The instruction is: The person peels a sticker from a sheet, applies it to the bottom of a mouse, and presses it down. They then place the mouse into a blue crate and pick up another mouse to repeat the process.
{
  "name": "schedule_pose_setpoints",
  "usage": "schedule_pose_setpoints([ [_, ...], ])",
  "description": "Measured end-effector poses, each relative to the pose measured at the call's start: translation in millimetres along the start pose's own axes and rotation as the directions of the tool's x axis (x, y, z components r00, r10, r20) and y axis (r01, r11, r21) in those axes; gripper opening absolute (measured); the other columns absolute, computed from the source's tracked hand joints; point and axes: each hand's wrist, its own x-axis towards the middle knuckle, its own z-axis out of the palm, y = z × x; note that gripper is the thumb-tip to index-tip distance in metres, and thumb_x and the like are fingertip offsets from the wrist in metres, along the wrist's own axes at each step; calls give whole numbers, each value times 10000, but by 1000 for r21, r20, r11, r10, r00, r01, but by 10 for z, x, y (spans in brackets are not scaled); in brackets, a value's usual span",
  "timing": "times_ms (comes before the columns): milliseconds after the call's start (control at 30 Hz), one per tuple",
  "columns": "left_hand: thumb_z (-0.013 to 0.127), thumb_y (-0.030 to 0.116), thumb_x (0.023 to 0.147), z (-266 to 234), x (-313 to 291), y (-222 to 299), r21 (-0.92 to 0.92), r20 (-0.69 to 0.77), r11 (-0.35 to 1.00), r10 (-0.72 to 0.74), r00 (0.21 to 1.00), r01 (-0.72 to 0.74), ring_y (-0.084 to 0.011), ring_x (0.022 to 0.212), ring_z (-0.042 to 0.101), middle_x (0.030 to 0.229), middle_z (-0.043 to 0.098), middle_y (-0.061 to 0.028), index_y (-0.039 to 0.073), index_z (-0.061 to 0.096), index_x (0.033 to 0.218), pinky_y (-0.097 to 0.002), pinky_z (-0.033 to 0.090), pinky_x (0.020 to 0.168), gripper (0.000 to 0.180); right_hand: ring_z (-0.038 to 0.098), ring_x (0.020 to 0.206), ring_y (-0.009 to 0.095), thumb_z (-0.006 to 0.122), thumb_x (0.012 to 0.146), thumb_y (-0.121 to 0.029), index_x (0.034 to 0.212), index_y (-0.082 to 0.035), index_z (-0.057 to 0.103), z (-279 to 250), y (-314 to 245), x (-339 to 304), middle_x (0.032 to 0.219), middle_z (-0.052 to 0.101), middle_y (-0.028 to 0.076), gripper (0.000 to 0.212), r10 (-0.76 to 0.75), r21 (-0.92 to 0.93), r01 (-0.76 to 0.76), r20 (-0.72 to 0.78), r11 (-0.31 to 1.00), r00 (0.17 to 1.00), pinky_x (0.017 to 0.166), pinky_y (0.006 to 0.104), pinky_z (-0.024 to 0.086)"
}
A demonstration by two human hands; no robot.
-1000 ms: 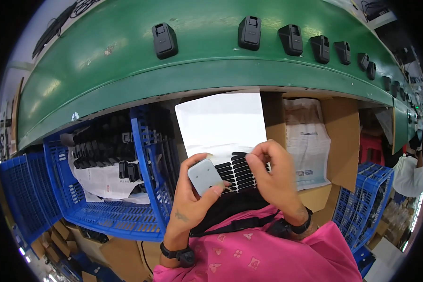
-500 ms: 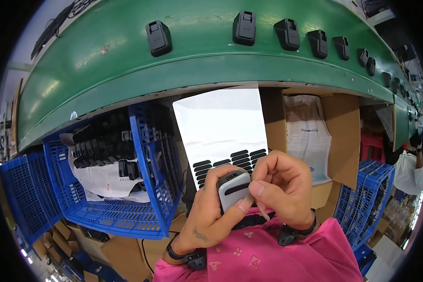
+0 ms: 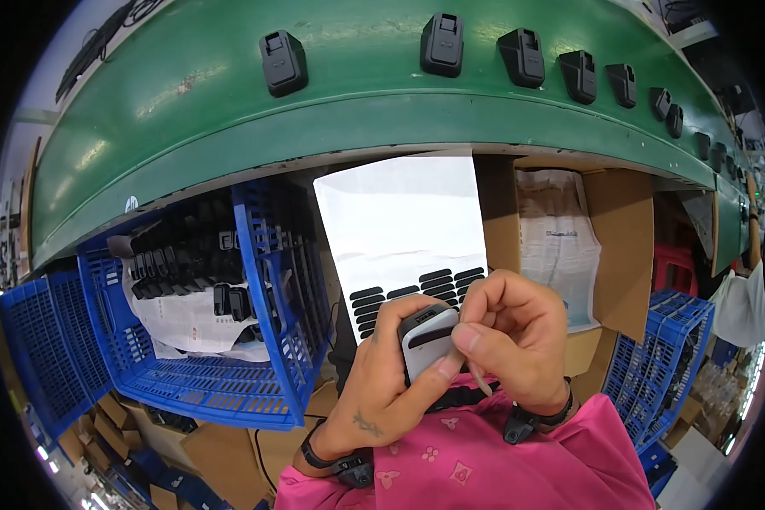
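In our left hand [image 3: 387, 391] we hold one small, rounded-rectangular grey-and-black plastic device [image 3: 423, 357], tilted above our lap and in front of the white sheet; the fingers wrap its sides, thumb on the pale face. The fingers of our right hand [image 3: 520, 340] are pinched at the right end of the one glossy black oblong strip [image 3: 430, 338] on that face. We judge the step in hand to be setting this strip down; whether it sticks along its whole length, we cannot tell. The next move seems to call for a steady hold and even pressure with the strip kept straight.

Counting, we have one large white paper sheet [image 3: 399, 212] with flat black oblong stickers [image 3: 436, 274] in four columns at least, partly covered by our hands. On the long green desk [image 3: 157, 127] we count seven distinct black moulded-plastic units [image 3: 283, 64], with others too small to number. We see three blue plastic-lattice crates [image 3: 269, 319] and one large brown cardboard box [image 3: 625, 255].
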Motion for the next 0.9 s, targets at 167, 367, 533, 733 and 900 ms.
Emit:
schedule_pose_setpoints([
  [167,623,156,858,3,-4,9,24,-10,1000,7,1000,-7,-257,876,648,974,618,-184,-18,385,1229,-340,501,772,474,518,622,8,593,865,27,899,45,524,-1,9,2,744,577,18,78,3,-4,-3,3,1000,1000,505,168,379],
  [367,620,141,856,-5,2,11,35,-17,999,16,1000,-15,-251,853,648,959,620,-179,-21,390,1221,-341,504,749,461,507,622,5,600,868,21,894,42,526,22,26,10,744,569,12,81,-12,18,13,-6,1000,1000,503,168,376],
  [533,618,136,855,-2,-1,22,34,-17,999,19,1000,-19,-250,843,648,953,620,-178,-24,390,1217,-340,504,743,456,513,638,7,607,866,20,885,43,527,35,29,14,746,568,11,84,-20,10,20,-20,1000,1000,517,171,390],
  [733,614,143,859,5,-4,9,13,-14,1000,-11,1000,11,-259,837,655,962,622,-188,-23,388,1218,-342,506,735,456,513,623,4,607,865,23,890,40,530,18,50,19,741,571,10,83,-21,-8,21,-21,1000,1000,505,165,390],
  [900,615,162,859,23,-4,13,29,-28,1000,-4,1000,5,-230,844,637,959,612,-170,-18,383,1230,-339,499,741,473,510,598,0,618,859,25,867,27,519,43,53,21,721,569,11,100,-36,-8,36,-52,999,998,488,160,382],
])
